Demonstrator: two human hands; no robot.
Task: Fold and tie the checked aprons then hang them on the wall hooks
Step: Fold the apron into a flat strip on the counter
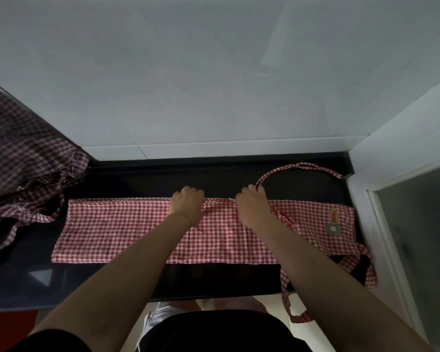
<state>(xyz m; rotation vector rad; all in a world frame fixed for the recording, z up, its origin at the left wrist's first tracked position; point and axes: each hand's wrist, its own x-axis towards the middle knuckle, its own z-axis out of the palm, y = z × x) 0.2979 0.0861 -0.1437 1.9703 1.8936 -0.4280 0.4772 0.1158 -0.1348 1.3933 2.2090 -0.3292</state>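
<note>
A red-and-white checked apron (117, 229) lies folded into a long flat strip across the black counter (142, 181). My left hand (187, 203) grips its far edge near the middle, fingers curled over the cloth. My right hand (253, 207) grips the same edge a little to the right, where a checked strap (300, 166) loops away toward the back right corner. Another strap (286, 295) hangs off the front edge. A small tag and flower patch (333, 224) sit at the apron's right end.
A second, darker checked apron (23, 161) lies bunched at the counter's left end, its ties trailing forward. A pale tiled wall (214, 85) rises behind the counter, and a white frame with a glass panel (417, 224) closes the right side.
</note>
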